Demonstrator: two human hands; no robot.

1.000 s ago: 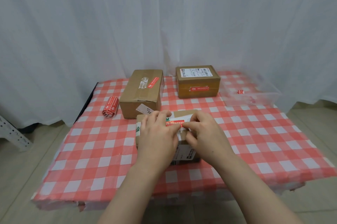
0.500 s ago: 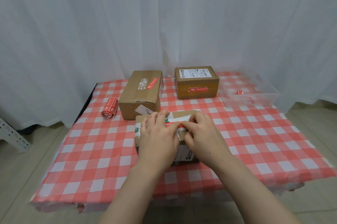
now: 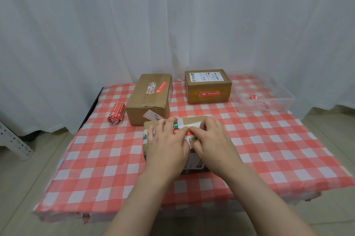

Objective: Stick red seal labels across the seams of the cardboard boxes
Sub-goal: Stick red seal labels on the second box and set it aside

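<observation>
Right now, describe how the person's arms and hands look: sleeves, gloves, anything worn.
Both arms are bare as far as the view shows: no sleeve on the left forearm or the right forearm. The left hand and the right hand wear no gloves. No watch, bracelet or ring shows on either, and no markings can be made out.

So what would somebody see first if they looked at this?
Probably the red-and-white checked tablecloth covering the table. At its middle, the left hand rests on the nearest box while the right hand pinches a red seal label on its top. Behind stand the left box and right box, each wearing a red label.
</observation>
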